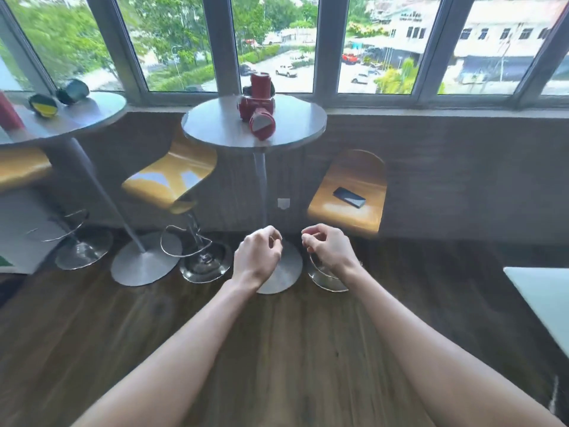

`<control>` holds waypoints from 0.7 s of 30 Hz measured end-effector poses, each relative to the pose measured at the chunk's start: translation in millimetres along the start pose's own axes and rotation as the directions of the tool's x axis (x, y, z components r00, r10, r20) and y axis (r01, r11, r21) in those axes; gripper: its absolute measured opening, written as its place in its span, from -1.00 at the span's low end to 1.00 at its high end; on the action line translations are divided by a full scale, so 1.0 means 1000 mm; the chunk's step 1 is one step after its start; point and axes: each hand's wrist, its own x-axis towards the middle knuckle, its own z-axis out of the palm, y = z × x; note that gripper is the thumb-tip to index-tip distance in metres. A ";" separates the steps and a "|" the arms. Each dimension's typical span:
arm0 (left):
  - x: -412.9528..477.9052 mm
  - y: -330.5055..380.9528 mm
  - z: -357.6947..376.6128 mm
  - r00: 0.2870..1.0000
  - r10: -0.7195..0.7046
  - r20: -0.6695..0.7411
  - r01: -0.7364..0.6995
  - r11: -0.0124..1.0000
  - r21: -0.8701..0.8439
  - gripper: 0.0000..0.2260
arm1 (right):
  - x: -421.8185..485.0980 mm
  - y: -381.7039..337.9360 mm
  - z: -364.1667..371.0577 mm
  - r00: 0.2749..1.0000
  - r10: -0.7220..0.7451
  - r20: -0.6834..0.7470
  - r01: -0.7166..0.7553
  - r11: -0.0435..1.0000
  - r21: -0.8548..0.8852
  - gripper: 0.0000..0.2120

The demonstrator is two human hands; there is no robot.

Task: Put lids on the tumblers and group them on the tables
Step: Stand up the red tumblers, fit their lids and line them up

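On the window-side worktop (215, 124) the red tumblers (257, 106) look grouped, while your hands (257, 252) (328, 246) hang loosely curled, holding nothing.

Two round benches stand beyond the hands: one straight ahead (215, 131) and one off to the left (92, 115). The near bench carries about four red tumblers (261, 123) in a cluster, though blur makes the count uncertain. The left bench holds two dark green tumblers (72, 91). Three yellow stools (172, 177) are visible. One phone (349, 197) lies on the right stool.
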 end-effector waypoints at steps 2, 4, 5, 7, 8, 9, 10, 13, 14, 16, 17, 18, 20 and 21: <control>0.054 0.003 -0.005 0.999 -0.004 -0.052 0.004 1.000 -0.008 -0.90 | 0.056 -0.019 -0.001 0.998 -0.052 0.019 0.052 0.999 -0.001 -0.86; 0.108 0.005 -0.013 0.995 -0.007 -0.098 0.007 1.000 0.003 -0.90 | 0.114 -0.040 0.000 0.994 -0.109 0.014 0.109 0.994 0.000 -0.87; 0.135 0.004 -0.018 0.993 -0.010 -0.116 0.011 1.000 0.004 -0.91 | 0.141 -0.051 0.000 0.991 -0.134 0.007 0.134 0.991 0.003 -0.87; 0.186 0.004 -0.030 0.987 -0.022 -0.158 0.021 1.000 -0.004 -0.91 | 0.193 -0.077 0.000 0.985 -0.171 0.006 0.171 0.985 0.016 -0.84; 0.209 0.003 -0.036 0.984 -0.026 -0.174 0.024 1.000 -0.012 -0.91 | 0.216 -0.091 0.000 0.982 -0.191 0.007 0.191 0.982 0.017 -0.82; 0.230 0.001 -0.042 0.982 -0.031 -0.188 0.027 0.999 -0.027 -0.90 | 0.238 -0.104 0.001 0.978 -0.210 0.001 0.210 0.978 0.013 -0.81; 0.250 0.000 -0.047 0.979 -0.033 -0.203 0.025 0.999 -0.042 -0.88 | 0.258 -0.119 0.002 0.973 -0.230 -0.011 0.230 0.973 0.012 -0.79; 0.306 -0.010 -0.061 0.973 -0.030 -0.227 0.015 0.997 -0.070 -0.84 | 0.320 -0.155 0.011 0.957 -0.287 -0.047 0.286 0.958 -0.024 -0.75; 0.326 -0.015 -0.064 0.972 -0.015 -0.234 -0.004 0.997 -0.082 -0.84 | 0.341 -0.165 0.015 0.951 -0.305 -0.058 0.302 0.952 -0.055 -0.75; 0.366 -0.028 -0.066 0.971 0.010 -0.238 -0.034 0.995 -0.097 -0.82 | 0.383 -0.179 0.024 0.946 -0.317 -0.063 0.307 0.943 -0.130 -0.73; 0.386 -0.036 -0.066 0.971 0.019 -0.238 -0.044 0.994 -0.100 -0.80 | 0.403 -0.185 0.029 0.954 -0.294 -0.051 0.281 0.942 -0.182 -0.70; 0.404 -0.043 -0.065 0.971 0.031 -0.237 -0.057 0.993 -0.102 -0.78 | 0.423 -0.188 0.034 0.967 -0.253 -0.030 0.239 0.941 -0.239 -0.64; 0.441 -0.059 -0.064 0.973 0.066 -0.219 -0.088 0.992 -0.095 -0.73 | 0.456 -0.195 0.046 0.991 -0.134 0.008 0.128 0.926 -0.355 -0.48; 0.460 -0.069 -0.062 0.976 0.081 -0.202 -0.102 0.990 -0.096 -0.71 | 0.470 -0.197 0.052 0.997 -0.075 0.013 0.074 0.914 -0.398 -0.39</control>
